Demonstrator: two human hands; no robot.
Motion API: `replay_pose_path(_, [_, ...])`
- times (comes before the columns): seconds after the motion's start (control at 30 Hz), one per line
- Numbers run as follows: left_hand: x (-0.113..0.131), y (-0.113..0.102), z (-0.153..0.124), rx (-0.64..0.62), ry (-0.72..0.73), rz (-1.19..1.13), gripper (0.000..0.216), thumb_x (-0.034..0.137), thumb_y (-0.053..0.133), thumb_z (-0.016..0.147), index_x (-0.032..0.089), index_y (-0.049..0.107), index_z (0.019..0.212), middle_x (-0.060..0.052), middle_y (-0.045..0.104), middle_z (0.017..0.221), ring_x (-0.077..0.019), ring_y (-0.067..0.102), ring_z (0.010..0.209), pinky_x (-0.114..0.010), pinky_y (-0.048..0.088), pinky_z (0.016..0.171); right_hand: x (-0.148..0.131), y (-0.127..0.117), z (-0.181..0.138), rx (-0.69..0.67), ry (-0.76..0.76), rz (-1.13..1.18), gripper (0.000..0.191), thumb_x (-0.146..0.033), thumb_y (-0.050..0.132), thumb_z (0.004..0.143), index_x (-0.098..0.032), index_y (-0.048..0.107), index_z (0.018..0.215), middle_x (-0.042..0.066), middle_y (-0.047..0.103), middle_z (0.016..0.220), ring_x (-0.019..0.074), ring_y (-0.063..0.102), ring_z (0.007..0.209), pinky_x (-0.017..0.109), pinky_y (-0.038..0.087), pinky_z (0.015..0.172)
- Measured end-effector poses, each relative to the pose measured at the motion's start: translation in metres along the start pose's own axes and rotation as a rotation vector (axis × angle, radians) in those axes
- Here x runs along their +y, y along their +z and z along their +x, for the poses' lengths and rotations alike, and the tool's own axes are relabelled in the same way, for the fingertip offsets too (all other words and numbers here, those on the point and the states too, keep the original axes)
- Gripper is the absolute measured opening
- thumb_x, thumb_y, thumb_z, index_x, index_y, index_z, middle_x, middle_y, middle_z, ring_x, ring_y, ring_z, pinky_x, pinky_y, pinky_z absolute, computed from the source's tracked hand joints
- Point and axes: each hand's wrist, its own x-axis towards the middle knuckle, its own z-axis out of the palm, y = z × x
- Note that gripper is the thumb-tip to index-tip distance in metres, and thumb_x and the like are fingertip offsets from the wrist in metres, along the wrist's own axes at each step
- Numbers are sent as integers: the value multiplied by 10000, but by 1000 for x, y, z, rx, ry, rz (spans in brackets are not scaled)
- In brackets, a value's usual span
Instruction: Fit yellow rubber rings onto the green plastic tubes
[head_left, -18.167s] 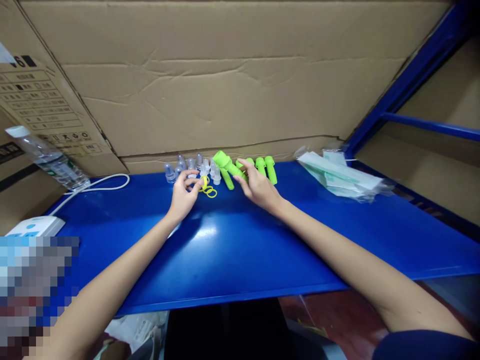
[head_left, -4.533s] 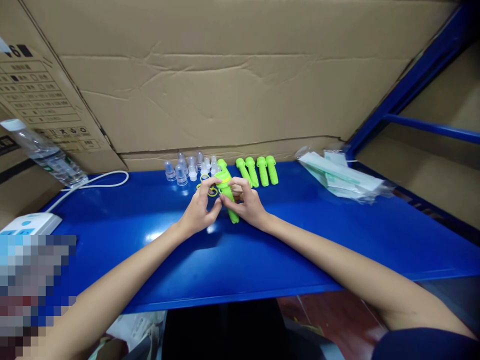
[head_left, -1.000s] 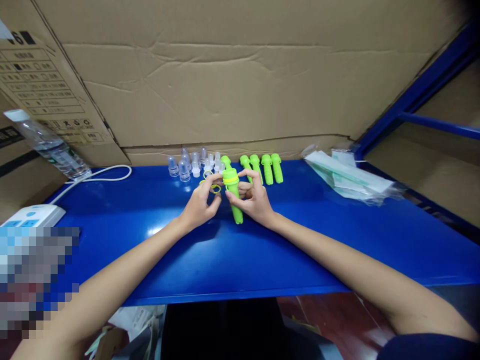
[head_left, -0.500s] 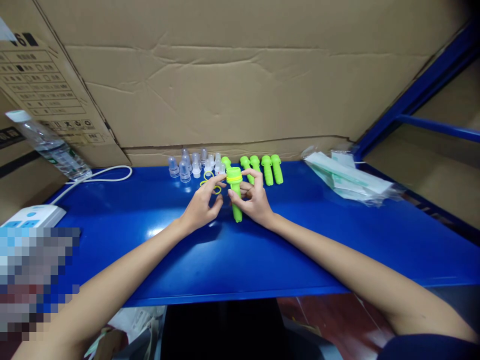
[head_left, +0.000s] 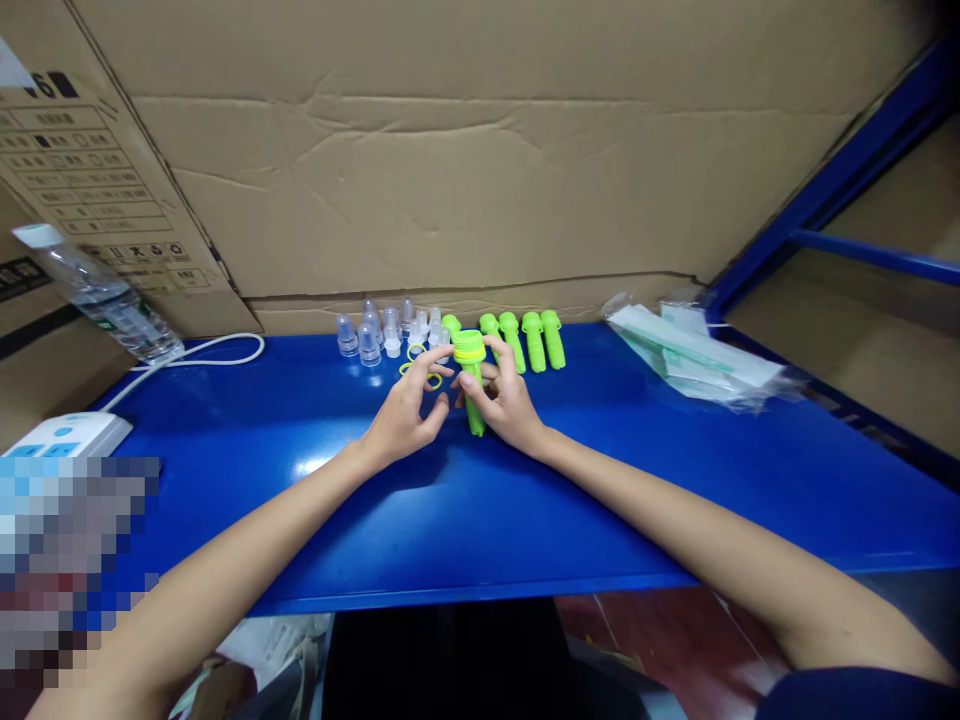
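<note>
Plainly, from the head view, the right hand is closed around a green tube, which it holds near upright above the counter, wider end up. A yellow band circles the tube just below its rim. The thumb presses the near side and the index finger reaches up beside the band; that low grip probably serves to steady the tube while leaving its collar free.

The left hand is half spread, its thumb and fingers apart with nothing gripped between them. Its index fingertip meets or nearly meets the band; I cannot tell which. Being so close, it seems placed to work on that edge.

Loose yellow rings lie just beyond the left fingers, seemingly kept within easy reach. Behind them stand clear caps in a cluster, while four green tubes lie in a row to the right, apparently sorted by kind along the cardboard. Wrapped packets and a bottle sit well apart at either side.
</note>
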Motion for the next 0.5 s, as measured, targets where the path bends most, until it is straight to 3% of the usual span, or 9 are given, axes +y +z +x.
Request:
replay_pose_path(0.13, [0, -2, 2, 3, 17, 10, 627, 30, 511, 826, 220, 421, 1417, -129, 553, 1350, -167, 648, 1039, -292, 558, 823, 2, -2, 2, -16, 11, -54, 531, -506, 450, 1003, -236, 310, 1439, 59, 692, 899, 182, 699, 663, 346, 596, 612])
replay_pose_path(0.3, [1, -3, 2, -23, 26, 8, 629, 45, 503, 853, 234, 423, 1448, -136, 516, 1392, -176, 637, 1053, -315, 569, 844, 2, -2, 2, -22, 26, -58, 524, -505, 401, 1019, -251, 323, 1470, 59, 695, 900, 171, 681, 616, 336, 589, 579])
replay_pose_path(0.5, [1, -2, 2, -27, 22, -8, 673, 31, 500, 840, 241, 384, 1468, -141, 503, 1411, -172, 640, 1061, -304, 571, 840, 3, -1, 0, -6, -11, -49, 575, -481, 478, 998, -248, 251, 1473, 67, 704, 965, 168, 683, 631, 339, 595, 599])
